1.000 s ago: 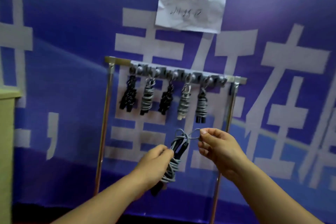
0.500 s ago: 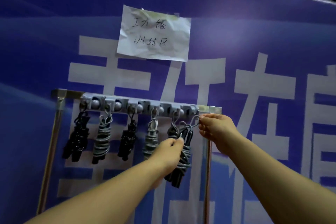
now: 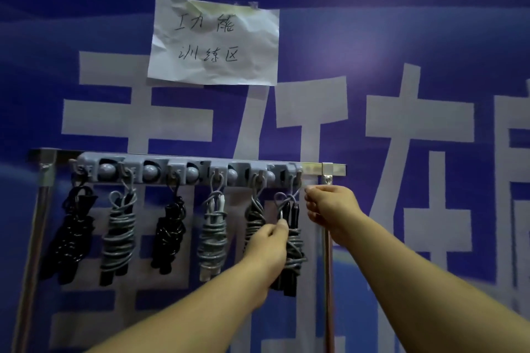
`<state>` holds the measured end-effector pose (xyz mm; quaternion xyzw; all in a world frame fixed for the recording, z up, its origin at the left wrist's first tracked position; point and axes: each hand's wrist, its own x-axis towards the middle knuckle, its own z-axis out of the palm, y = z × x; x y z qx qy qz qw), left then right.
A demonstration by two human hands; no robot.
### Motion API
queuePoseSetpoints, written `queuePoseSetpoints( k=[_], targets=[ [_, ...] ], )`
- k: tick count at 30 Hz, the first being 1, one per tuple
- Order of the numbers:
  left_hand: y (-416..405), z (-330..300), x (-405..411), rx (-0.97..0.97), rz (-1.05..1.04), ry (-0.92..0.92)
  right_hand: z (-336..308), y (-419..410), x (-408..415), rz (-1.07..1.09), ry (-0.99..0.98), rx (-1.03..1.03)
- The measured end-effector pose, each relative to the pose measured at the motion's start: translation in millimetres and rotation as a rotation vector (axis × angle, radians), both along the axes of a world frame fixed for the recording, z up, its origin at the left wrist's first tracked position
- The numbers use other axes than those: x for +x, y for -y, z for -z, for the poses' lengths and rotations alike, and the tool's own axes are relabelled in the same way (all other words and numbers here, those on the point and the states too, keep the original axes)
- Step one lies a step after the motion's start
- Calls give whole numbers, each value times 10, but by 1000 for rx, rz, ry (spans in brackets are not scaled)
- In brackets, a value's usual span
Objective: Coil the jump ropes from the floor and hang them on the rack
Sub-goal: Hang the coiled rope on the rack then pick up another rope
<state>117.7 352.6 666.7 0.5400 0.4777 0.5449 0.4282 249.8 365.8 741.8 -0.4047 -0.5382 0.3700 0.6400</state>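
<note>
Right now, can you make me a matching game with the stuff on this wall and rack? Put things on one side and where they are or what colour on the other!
Things:
1. paper sign
2. leftmost coiled rope
3. left hand
4. right hand

Matches:
A. black
B. taped above the rack
C. by the rack's right end hook
D. pinching the grey rope bundle

Pairs: 1-B, 2-A, 3-D, 4-C

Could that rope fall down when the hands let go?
It might. The coiled rope is held near the last hook, and I can't tell if its loop, held up by the right hand, is fully over it. It could then slip off. The left hand pinches the coil; releasing it might loosen the wraps. It also hangs close to the neighbouring rope and could tangle.
</note>
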Motion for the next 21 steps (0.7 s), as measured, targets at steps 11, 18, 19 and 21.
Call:
queuePoseSetpoints(
  k=[11, 18, 19, 21],
  targets=[
    [1025, 814, -754, -156, -24, -293, 1174, 676, -277, 155, 108, -77],
    [2392, 1886, -2117, -325, -208, -312, 2234, 1789, -1374, -215, 299, -269],
    [2555, 2000, -2288, -345, -239, -298, 2332, 1886, -1539, -257, 332, -271],
    [3015, 2298, -2695, -397, -325, -280, 2548, 2195, -1953, -384, 421, -285]
  ],
)
